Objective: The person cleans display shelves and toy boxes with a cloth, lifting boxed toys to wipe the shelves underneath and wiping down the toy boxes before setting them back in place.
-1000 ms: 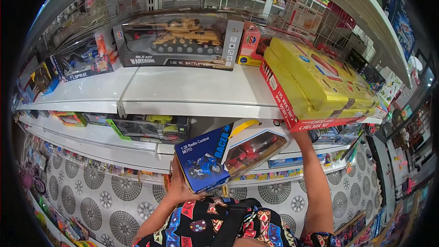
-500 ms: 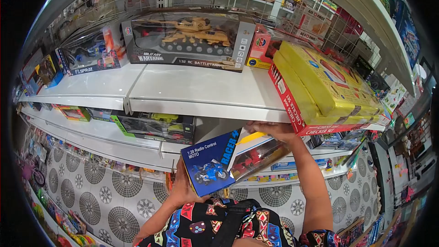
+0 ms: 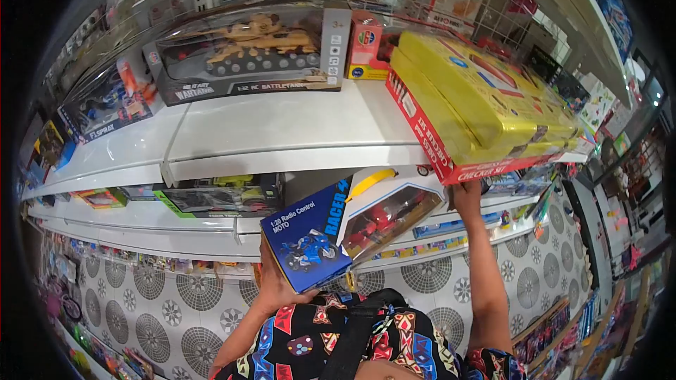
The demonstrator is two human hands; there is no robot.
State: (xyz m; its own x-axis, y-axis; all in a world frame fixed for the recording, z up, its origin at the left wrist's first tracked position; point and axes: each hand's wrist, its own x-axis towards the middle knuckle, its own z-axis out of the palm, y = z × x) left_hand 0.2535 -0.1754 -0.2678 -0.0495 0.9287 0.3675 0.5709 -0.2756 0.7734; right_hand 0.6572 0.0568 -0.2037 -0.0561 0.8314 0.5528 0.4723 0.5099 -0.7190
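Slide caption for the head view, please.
Left hand holds a blue RACER box before shelves of boxed toys.

right hand (image 3: 465,197) moved off the moto box (image 3: 307,238), back by the chess set (image 3: 479,102)
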